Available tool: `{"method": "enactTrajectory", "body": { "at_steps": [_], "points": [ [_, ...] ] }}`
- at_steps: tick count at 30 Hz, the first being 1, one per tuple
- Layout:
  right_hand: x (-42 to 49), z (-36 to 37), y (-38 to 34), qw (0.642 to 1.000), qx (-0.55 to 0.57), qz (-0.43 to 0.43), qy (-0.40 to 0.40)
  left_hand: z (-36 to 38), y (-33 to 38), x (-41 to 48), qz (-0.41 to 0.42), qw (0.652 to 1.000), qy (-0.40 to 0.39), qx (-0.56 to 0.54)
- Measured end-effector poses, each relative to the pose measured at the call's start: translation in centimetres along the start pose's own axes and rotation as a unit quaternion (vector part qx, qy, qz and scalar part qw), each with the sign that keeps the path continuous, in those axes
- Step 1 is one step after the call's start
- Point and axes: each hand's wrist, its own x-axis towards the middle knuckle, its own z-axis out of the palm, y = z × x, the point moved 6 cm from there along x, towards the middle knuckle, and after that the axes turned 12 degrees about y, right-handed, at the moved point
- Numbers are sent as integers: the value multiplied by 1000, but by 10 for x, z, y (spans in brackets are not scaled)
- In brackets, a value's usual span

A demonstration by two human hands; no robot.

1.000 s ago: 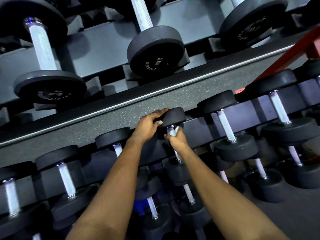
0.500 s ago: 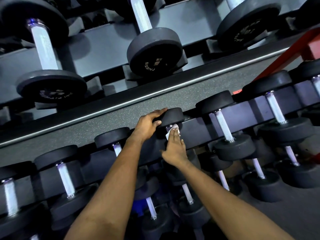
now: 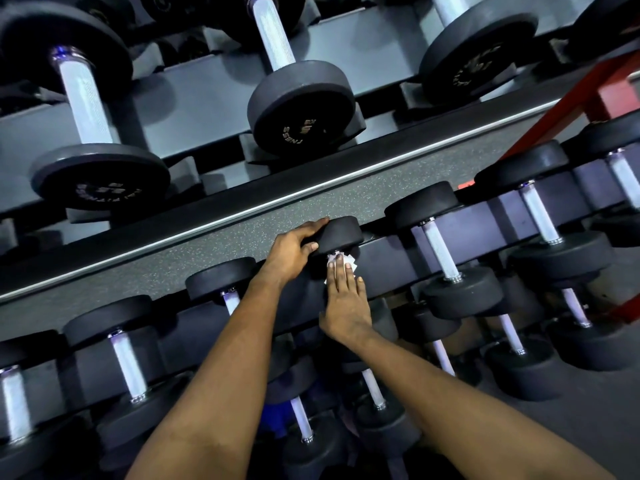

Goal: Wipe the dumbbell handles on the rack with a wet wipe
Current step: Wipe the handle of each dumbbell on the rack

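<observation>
Steadying a small dumbbell (image 3: 341, 233) by its far rubber head, the left hand (image 3: 294, 247) curls its fingers over the top with the thumb underneath. Right hand (image 3: 346, 299) lies flat, fingers straight and close together, pressing the wet wipe (image 3: 341, 264) onto the handle, which is hidden beneath. White corners poke out past the fingertips. The dumbbell sits in its cradle on the middle tier of the rack (image 3: 384, 261).

Judged: small but dense, unlikely to shift. The bar is probably stiff knurled metal like the neighbouring handle (image 3: 441, 252), so the thin, soft wipe may snag or bunch. Wrapping it round the bar should hold better than a flat palm.

Writing: pale upside-down lettering on the upper-tier dumbbell head (image 3: 301, 109), only "NESS" legible.
</observation>
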Motion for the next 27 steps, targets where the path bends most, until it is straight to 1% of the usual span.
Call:
{"method": "enactTrajectory", "body": {
  "at_steps": [2,5,7,11,14,16,21,23,27],
  "points": [
    [-1,2,1,999,-45,-12,-1,-2,3,-2,9,1000,4,5],
    [-11,9,4,992,-118,-31,-24,-3,6,-3,13,1000,7,10],
    [-9,7,3,992,-115,-35,-25,-4,6,-3,12,1000,8,11],
    [-1,-2,0,994,-101,-52,6,-5,8,-6,15,1000,7,16],
    [-14,3,4,990,-130,-42,-18,-5,9,-6,16,1000,7,19],
    [-20,8,4,991,-129,-31,-35,-5,9,-6,14,1000,8,23],
    [-9,-1,2,995,-84,-47,1,-5,8,-7,3,1000,9,20],
    [-15,1,6,995,-91,-50,-11,-5,8,-7,7,1000,10,22],
    [-31,8,11,994,-90,-24,-58,-4,8,-7,1,1000,13,22]
  ]
}}
